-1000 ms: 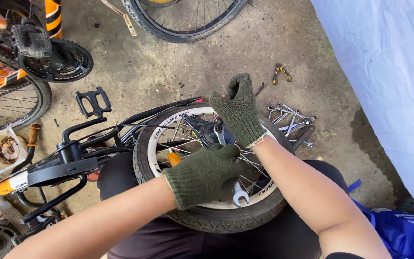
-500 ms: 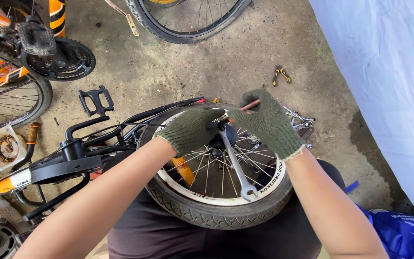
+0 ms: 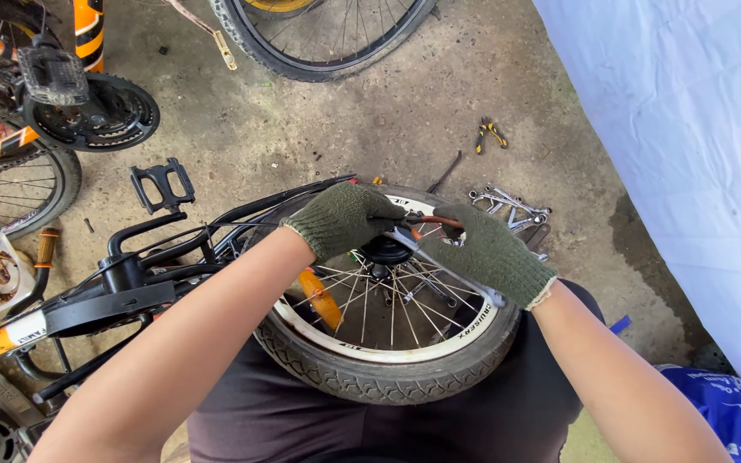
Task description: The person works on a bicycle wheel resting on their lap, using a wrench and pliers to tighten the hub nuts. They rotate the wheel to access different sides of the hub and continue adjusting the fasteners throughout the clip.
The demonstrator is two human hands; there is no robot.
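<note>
Head view, looking down over a small bicycle wheel (image 3: 388, 360) lying across the lap, white rim and black tyre uppermost, axle end facing up so the hub is within reach of both hands. Left hand (image 3: 345, 219) in a dark green knitted glove, fingers curled down over the black hub (image 3: 385, 250), apparently steadying it; exactly what sits under the fingertips hidden by the glove. Right hand (image 3: 490, 255), gloved alike, fingers closed round a slim steel spanner (image 3: 439, 266) laid across the spokes, its far end reaching toward the hub beside the left hand; a thin reddish-brown piece (image 3: 430, 221) showing between the two gloves, nature not clear. Orange reflector (image 3: 319, 298) clipped among the spokes on the near left. Black bicycle frame (image 3: 122, 287) lying on the concrete floor (image 3: 319, 129) to the left, one pedal (image 3: 161, 183) pointing upward. Loose set of spanners (image 3: 512, 208) on the floor just beyond the right hand, within easy reach; yellow-handled pliers (image 3: 490, 134) further off. Second wheel (image 3: 323, 39) at the top edge, orange bicycle (image 3: 19, 103) at upper left, pale sheet (image 3: 679, 129) along the right side.
</note>
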